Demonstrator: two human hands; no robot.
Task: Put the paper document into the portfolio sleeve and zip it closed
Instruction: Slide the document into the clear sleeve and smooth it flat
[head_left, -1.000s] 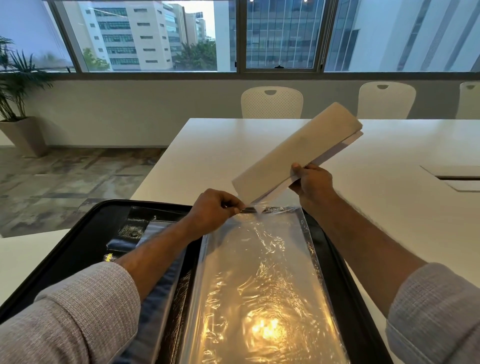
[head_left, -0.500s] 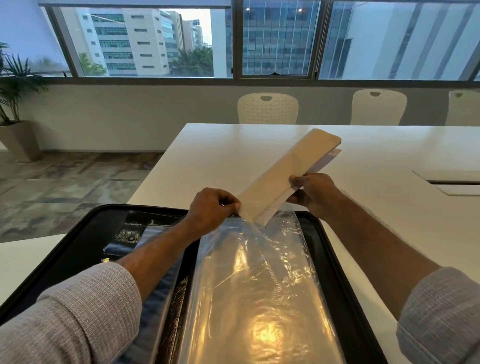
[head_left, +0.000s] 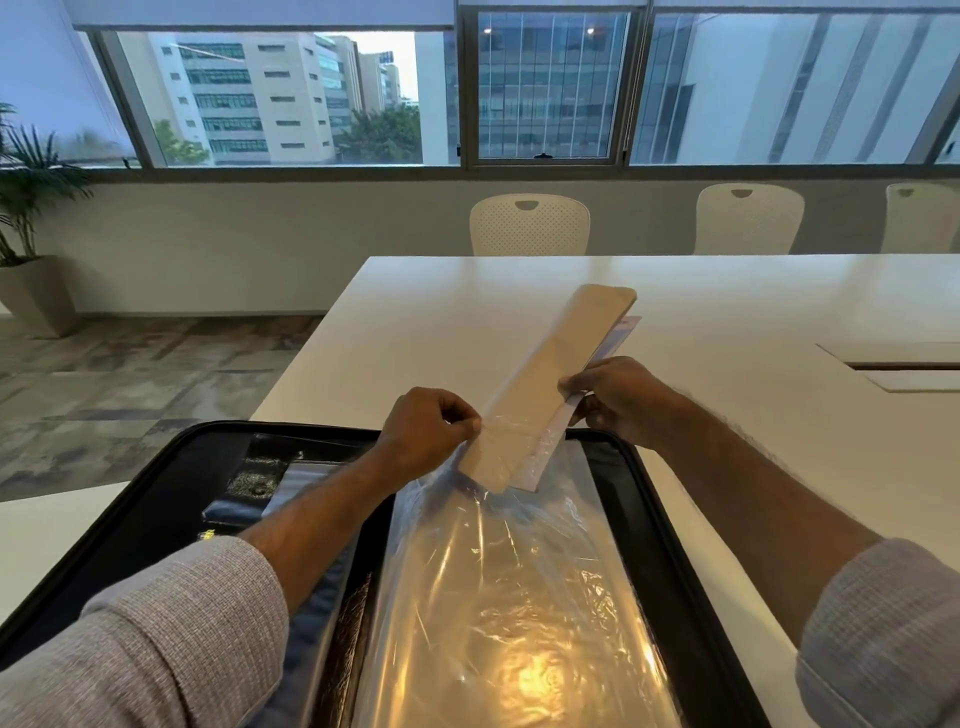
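A black zip portfolio (head_left: 652, 525) lies open on the white table in front of me. A clear plastic sleeve (head_left: 509, 597) lies in its right half, glaring under a lamp reflection. My left hand (head_left: 428, 434) pinches the sleeve's far left lip and lifts it. My right hand (head_left: 613, 397) grips the beige paper document (head_left: 556, 374) at its right edge. The document slants down toward me, and its near end sits inside the sleeve's mouth, veiled by the plastic. A white sheet peeks out under the beige one.
The white table (head_left: 753, 312) stretches ahead and to the right, with a cable hatch (head_left: 904, 366) at the right edge. White chairs (head_left: 530, 223) stand along the far side under the windows. A potted plant (head_left: 26, 234) stands on the floor at left.
My right hand has lowered the document toward me, and its near end has gone from above the sleeve into the sleeve's mouth. My left hand has raised the sleeve's lip.
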